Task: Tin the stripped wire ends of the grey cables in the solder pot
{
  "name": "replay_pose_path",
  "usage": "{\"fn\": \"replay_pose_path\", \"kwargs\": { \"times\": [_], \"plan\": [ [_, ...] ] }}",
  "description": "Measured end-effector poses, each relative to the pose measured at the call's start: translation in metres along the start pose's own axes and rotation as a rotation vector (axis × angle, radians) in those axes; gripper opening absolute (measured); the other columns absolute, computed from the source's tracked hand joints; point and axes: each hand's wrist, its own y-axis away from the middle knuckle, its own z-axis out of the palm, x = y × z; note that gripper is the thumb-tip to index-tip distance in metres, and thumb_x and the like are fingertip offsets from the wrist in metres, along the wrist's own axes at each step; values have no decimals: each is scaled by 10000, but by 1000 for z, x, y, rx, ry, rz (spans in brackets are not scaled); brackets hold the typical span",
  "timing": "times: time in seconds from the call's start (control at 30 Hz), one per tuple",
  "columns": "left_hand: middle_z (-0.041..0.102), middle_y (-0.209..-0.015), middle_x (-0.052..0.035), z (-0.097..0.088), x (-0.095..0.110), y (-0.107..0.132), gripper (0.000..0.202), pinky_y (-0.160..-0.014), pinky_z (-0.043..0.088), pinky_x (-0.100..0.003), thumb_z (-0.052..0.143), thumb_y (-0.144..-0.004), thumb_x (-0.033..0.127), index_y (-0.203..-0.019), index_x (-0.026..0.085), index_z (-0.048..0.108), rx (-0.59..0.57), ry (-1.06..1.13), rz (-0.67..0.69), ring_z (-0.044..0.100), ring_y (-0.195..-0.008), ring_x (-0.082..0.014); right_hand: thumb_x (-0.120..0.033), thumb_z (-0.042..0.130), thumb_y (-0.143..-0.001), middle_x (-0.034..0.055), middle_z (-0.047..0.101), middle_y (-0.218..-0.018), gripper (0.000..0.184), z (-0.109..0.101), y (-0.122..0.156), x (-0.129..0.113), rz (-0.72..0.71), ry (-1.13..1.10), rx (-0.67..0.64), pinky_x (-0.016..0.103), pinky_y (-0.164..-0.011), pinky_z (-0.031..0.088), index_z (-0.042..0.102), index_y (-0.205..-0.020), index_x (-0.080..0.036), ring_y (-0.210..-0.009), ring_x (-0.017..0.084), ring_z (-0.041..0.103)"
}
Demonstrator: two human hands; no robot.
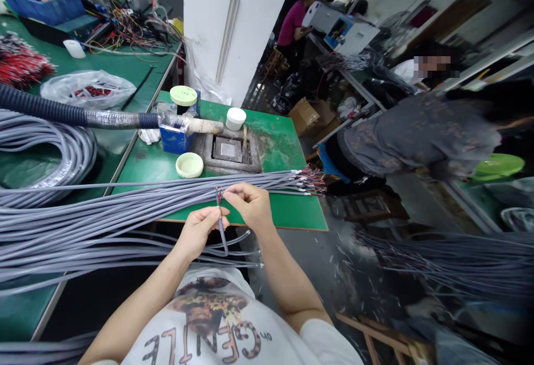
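Note:
My left hand (201,232) is closed around a single grey cable (222,235), holding its stripped end upright just in front of the small green table (287,212). My right hand (250,203) pinches the thin coloured wires (218,195) that stick out of that cable's tip. Right behind both hands, a thick bundle of grey cables (125,209) lies across the table, its stripped coloured ends (311,180) fanned out at the right.
A solder pot (229,151) sits set into the table, with a blue box (174,138), a hose (70,114), white cups (189,165) and a lidded jar (183,98) around it. Coiled cable (50,153) lies at left. A bent-over person (421,131) works at right.

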Motion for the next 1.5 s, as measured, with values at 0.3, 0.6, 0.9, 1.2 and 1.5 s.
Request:
{"fn": "replay_pose_path", "kwargs": {
  "times": [0.3,0.6,0.9,1.2,1.5],
  "plan": [
    [695,-671,-55,5,-4,5,353,-654,465,-257,718,-725,469,-795,124,740,0,-129,49,582,-621,-134,-347,663,-703,-65,408,-449,226,0,-4,2,-8,-169,69,205,-437,279,598,-583,-166,-435,60,319],
    [685,-692,-28,-1,13,-3,331,-578,503,-193,799,-653,390,-834,126,716,98,217,-53,609,-600,-92,-203,553,-864,47,691,-842,164,-29,1,12,-654,255,-15,317,-753,497,700,-936,-212,-783,158,609],
    [710,-792,-66,-4,30,1,420,-671,561,-285,698,-759,455,-1014,121,693,15,102,102,662,-682,-153,-270,546,-904,89,695,-1123,244,-12,-12,23,-1005,366,-176,431,-988,461,670,-1112,-232,-1209,237,526],
    [710,-1090,-105,-56,57,0,287,-1030,385,-467,554,-866,355,-1056,178,677,442,-1270,677,618,-1067,-262,-366,479,-939,35,717,-895,233,6,-88,-1,-655,315,28,343,-852,512,678,-937,-245,-905,193,635],
    [731,-1050,-100,-73,43,-14,286,-1036,311,-470,527,-894,374,-1064,188,664,462,-1554,635,658,-997,-242,-359,497,-918,18,724,-822,229,46,-126,-3,-596,440,-130,328,-807,472,673,-863,-223,-840,193,619]
  ]
}}
